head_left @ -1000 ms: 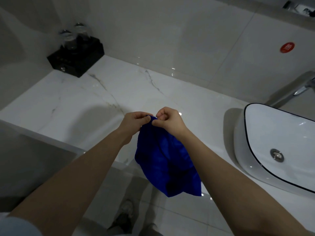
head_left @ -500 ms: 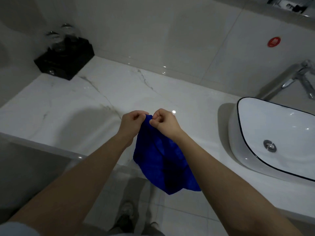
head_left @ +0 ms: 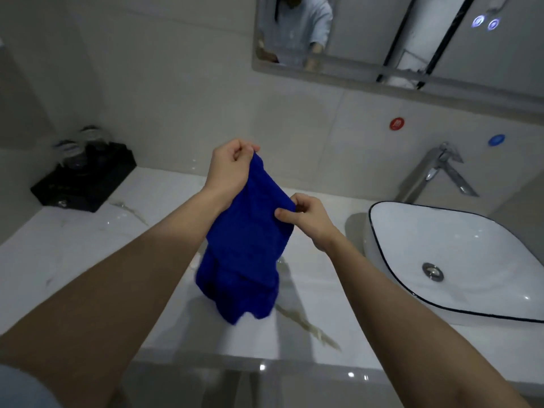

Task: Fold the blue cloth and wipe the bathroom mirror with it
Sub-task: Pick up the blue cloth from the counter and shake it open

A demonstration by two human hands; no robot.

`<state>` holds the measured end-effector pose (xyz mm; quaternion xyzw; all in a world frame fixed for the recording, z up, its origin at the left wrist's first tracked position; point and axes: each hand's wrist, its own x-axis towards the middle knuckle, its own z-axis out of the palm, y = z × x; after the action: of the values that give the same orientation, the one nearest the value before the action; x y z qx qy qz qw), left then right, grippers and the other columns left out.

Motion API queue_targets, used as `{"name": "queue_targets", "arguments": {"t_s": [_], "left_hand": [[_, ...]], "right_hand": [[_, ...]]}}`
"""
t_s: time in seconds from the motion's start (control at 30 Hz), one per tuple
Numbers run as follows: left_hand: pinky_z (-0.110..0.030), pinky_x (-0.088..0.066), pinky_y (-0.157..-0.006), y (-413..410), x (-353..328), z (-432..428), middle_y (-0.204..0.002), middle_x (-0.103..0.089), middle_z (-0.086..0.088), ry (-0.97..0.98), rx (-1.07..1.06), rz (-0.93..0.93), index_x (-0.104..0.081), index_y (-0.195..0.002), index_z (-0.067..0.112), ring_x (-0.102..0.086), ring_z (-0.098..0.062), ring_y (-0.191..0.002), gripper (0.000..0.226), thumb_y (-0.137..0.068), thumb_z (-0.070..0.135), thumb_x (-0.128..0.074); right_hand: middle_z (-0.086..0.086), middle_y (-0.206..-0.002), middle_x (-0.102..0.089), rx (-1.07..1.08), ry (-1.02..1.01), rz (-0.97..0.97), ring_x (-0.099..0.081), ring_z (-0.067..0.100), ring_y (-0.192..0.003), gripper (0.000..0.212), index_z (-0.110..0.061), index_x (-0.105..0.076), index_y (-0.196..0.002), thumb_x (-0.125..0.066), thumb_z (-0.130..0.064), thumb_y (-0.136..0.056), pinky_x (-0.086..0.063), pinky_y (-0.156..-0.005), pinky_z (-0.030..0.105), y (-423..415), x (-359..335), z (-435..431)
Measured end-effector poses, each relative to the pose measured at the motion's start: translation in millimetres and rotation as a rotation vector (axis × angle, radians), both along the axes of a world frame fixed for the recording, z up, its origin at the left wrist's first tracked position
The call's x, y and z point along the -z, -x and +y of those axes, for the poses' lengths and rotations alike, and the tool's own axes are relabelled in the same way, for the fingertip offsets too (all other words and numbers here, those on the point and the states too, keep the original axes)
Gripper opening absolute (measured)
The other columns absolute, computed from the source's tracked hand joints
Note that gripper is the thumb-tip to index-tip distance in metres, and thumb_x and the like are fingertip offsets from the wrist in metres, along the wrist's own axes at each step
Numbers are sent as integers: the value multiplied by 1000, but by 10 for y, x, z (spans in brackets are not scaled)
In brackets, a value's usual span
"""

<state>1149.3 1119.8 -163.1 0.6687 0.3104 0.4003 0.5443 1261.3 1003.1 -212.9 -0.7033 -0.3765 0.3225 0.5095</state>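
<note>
Blue cloth (head_left: 250,245) hangs between both hands, bunched and loosely doubled, its lower part slightly blurred. The left hand (head_left: 229,169) is the higher one, its fingers curled with the cloth's top corner pinched at the fingertips. The right hand (head_left: 309,219) sits lower and to the right of it, thumb and forefinger pinching an edge of the cloth partway down while the other fingers curl in. From these two grips the fabric slopes down and then drops in thick folds below the hands, between the two bare forearms.

Under the hanging cloth lies a white marble countertop (head_left: 88,254) with grey-brown veins; whether the cloth's bottom touches it cannot be told. To the right of the right hand, apart from it, a white vessel basin (head_left: 471,245) with a thin dark rim stands on the counter, a metal drain (head_left: 432,271) in its bowl. A chrome faucet (head_left: 438,172) rises behind the basin, and on the tiled wall above it are a red round sticker (head_left: 396,124) and a blue round sticker (head_left: 496,140).

Far to the left of the left hand, in the counter's back corner, a black tray (head_left: 85,181) carries two upturned glasses (head_left: 70,151).

Well above both hands, the mirror (head_left: 412,39) hangs on the wall, untouched by the cloth. It reflects a person in a pale top and has two lit round buttons (head_left: 485,23) near its upper right.
</note>
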Motion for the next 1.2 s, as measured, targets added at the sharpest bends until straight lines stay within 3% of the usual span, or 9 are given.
{"name": "queue_targets", "arguments": {"t_s": [0.13, 0.23, 0.33, 0.47, 0.57, 0.67, 0.9, 1.07, 1.2], "left_hand": [[-11, -42, -76, -49, -83, -39, -91, -61, 5, -156, 78, 115, -64, -93, 11, -55, -6, -86, 23, -96, 10, -41], [-23, -47, -82, -56, -45, -55, -94, -68, -4, -219, 158, 215, -67, -93, 9, -60, -16, -89, 21, -94, 11, -46], [-33, -50, -86, -25, -14, -32, -93, -69, -6, -222, 158, 233, -70, -95, 10, -63, -19, -90, 19, -92, 10, -51], [-21, -46, -72, 26, 43, 28, -84, -60, 7, -225, 49, 237, -63, -94, 17, -56, -8, -81, 12, -83, 13, -64], [-21, -43, -66, 50, 111, 39, -78, -56, 9, -147, 47, 193, -54, -90, 19, -53, -3, -73, 14, -83, 16, -65], [-22, -43, -66, 108, 210, -26, -76, -57, 6, -56, 162, 74, -55, -80, 22, -54, -2, -67, 13, -92, 20, -53], [-7, -43, -69, 232, 556, -80, -97, -60, 12, -117, 240, 145, -56, -109, 20, -56, 1, -88, 18, -92, 16, -55], [-9, -42, -58, 319, 681, 15, -84, -58, 6, -78, 262, 259, -57, -96, 17, -53, -7, -75, 8, -88, 14, -59], [-6, -43, -63, 308, 613, 25, -92, -61, 6, -130, 291, 281, -58, -98, 13, -54, -1, -79, 18, -83, 14, -67]], "right_hand": [[0, -94, -56, 89, -32, -107, -53, 17, -88, 17, -15, -54, -94, -67, -18, -83, -43, -75, 28, 34, -99, 33], [-2, -117, -57, 100, -205, -133, -53, 11, -106, 36, -15, -54, -121, -63, -17, -86, -45, -85, 18, 177, -220, 175], [4, -107, -66, 95, -227, -122, -61, 17, -101, 30, -11, -60, -116, -62, -13, -87, -52, -83, 25, 281, -320, 296], [6, -83, -69, 131, -116, -254, -65, 24, -85, 6, -15, -68, -84, -62, -13, -86, -53, -80, 40, 284, -316, 326], [-1, -71, -63, 122, -143, -216, -59, 16, -72, 22, -20, -61, -70, -57, -8, -89, -50, -72, 33, 292, -333, 329], [-4, -68, -58, 109, -236, -85, -54, 8, -66, 28, -19, -59, -70, -50, -3, -92, -45, -63, 20, 339, -404, 334], [1, -65, -46, 181, -368, 64, -42, 13, -62, 30, -14, -47, -67, -43, -2, -94, -38, -62, 24, 303, -605, 425], [-1, -64, -49, 236, -421, 193, -45, 11, -60, 30, -14, -49, -66, -45, -3, -94, -39, -60, 23, 228, -792, 421], [0, -65, -51, 281, -497, 206, -46, 12, -62, 30, -14, -51, -66, -47, -2, -93, -40, -62, 25, 148, -1015, 430]]}}
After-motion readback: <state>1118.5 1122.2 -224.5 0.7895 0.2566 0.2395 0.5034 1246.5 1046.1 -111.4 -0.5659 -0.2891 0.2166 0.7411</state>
